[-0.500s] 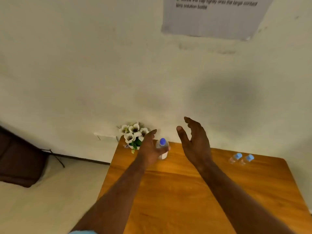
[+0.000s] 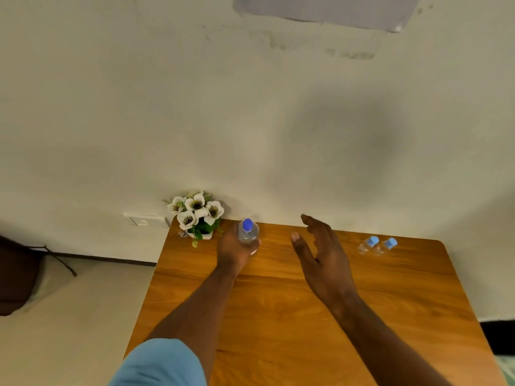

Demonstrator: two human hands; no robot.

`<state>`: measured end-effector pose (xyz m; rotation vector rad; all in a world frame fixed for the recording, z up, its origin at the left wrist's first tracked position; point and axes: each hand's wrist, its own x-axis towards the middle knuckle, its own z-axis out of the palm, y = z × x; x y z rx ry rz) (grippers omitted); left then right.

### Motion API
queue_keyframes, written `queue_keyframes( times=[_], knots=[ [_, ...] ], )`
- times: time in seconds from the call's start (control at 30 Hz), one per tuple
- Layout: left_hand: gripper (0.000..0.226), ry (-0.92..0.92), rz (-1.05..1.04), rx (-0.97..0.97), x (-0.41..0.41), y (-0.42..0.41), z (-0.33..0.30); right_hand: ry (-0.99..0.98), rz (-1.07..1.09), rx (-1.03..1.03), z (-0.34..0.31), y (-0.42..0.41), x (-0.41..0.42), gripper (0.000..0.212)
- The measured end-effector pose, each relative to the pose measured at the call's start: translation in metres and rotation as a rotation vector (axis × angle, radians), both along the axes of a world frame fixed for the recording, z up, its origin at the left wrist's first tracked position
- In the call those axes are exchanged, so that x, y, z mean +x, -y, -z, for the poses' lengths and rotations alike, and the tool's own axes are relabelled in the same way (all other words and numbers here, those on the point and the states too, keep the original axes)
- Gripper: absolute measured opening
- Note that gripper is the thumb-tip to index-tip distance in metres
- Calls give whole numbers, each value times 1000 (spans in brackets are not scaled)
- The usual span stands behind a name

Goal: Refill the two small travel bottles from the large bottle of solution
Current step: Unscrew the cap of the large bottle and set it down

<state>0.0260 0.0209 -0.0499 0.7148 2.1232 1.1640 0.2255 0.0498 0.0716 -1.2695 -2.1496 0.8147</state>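
A wooden table (image 2: 292,316) with warm orange-brown grain and rounded corners stands against a rough, cream-coloured wall (image 2: 250,121). The left hand (image 2: 237,247) is curled around the large bottle (image 2: 248,232), which is upright, of clear plastic, with a round blue cap on top; its label cannot be read. Just to the right of it, the right hand (image 2: 320,254) hovers above the table with fingers spread and relaxed, holding nothing, the palm turned toward the large bottle but apart from it. Further to the right of this hand, near the far edge of the table, the two small travel bottles (image 2: 376,245) stand side by side, clear with light blue caps, very close to each other. To the left of the left hand, at the far corner, is a small white pot (image 2: 204,234) with white flowers (image 2: 196,208) and green leaves. A light blue sleeve (image 2: 161,363) covers the upper left arm. High on the wall hangs a pale sheet of paper (image 2: 326,9); its writing is too blurred to read.
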Motion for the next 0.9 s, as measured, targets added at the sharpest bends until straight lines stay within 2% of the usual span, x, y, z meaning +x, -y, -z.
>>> queue_keyframes(
  times=[0.1, 0.27, 0.4, 0.53, 0.7, 0.9],
  knots=[
    [56, -35, 54, 44, 3, 4, -15, 15, -28, -3, -16, 2, 10, 63],
    [52, -40, 150, 210, 13, -2, -80, 7, -65, 59, -68, -10, 16, 61],
    [45, -96, 221, 381, 22, -15, -176, -66, -123, 248, -155, -30, 23, 58],
    [50, -170, 292, 510, 36, -23, -279, -137, -197, 363, -264, -52, 34, 58],
    [44, -284, 346, 683, 68, -21, -400, -100, -259, 457, -400, -57, 51, 42],
    [46, -351, 372, 838, 110, -11, -500, -83, -266, 582, -490, -32, 71, 28]
  ],
)
